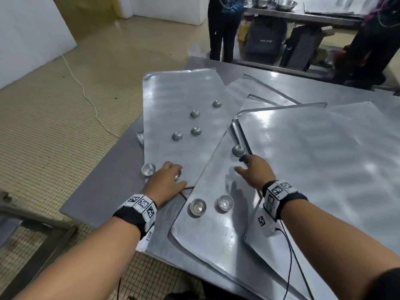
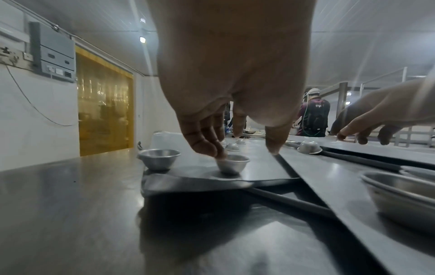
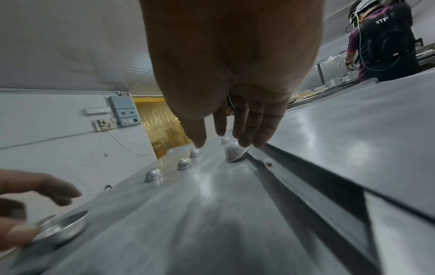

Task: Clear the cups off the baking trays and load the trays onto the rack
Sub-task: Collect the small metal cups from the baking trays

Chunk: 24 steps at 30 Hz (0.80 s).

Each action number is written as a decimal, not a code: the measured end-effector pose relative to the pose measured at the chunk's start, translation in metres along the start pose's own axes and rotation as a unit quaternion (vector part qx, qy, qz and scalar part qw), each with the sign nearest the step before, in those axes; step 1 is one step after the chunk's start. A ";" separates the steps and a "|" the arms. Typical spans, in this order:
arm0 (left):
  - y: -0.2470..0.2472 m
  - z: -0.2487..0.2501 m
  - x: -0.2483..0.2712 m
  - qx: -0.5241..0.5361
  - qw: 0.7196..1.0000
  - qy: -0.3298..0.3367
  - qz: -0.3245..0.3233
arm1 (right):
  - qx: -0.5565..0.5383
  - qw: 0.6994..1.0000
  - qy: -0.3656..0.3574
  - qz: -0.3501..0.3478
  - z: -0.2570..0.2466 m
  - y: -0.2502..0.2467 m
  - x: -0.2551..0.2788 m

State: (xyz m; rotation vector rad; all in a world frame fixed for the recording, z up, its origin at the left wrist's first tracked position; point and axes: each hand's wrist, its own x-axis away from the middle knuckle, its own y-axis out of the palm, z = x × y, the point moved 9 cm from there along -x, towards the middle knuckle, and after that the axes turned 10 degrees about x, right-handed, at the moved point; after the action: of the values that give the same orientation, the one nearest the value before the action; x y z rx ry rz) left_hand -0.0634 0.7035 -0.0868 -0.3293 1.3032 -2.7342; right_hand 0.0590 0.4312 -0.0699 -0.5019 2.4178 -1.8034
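Note:
Several flat metal baking trays overlap on a steel table (image 1: 91,204). The left tray (image 1: 173,94) carries several upside-down cups (image 1: 195,114) and an upright cup (image 1: 148,169) at its near corner. My left hand (image 1: 173,174) reaches down over another small upright cup (image 2: 233,164), fingertips (image 2: 216,152) touching its rim, thumb apart on the tray. On the middle tray (image 1: 216,234), my right hand (image 1: 242,163) stretches with straight fingers (image 3: 256,137) to an upside-down cup (image 1: 238,150), its tips at the cup. Two upright cups (image 1: 198,207) stand near my wrists.
A large tray (image 1: 313,159) lies on top at the right. One cup (image 1: 140,136) lies off the left tray's edge. People (image 1: 223,29) stand beyond the table by a second table with bowls (image 1: 285,4). A dark metal frame (image 1: 32,226) is at lower left; a cable (image 1: 86,98) crosses the floor.

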 end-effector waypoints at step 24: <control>0.023 0.004 -0.050 -0.015 0.997 -0.025 -0.072 | -0.011 0.999 -0.032 -0.016 -0.009 0.018 -0.064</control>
State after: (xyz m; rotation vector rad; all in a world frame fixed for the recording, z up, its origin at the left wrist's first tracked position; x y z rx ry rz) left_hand -0.0137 0.6950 -0.1105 -0.5110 1.3588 -2.8041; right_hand 0.1133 0.4642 -0.0922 -0.5950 2.4037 -1.7469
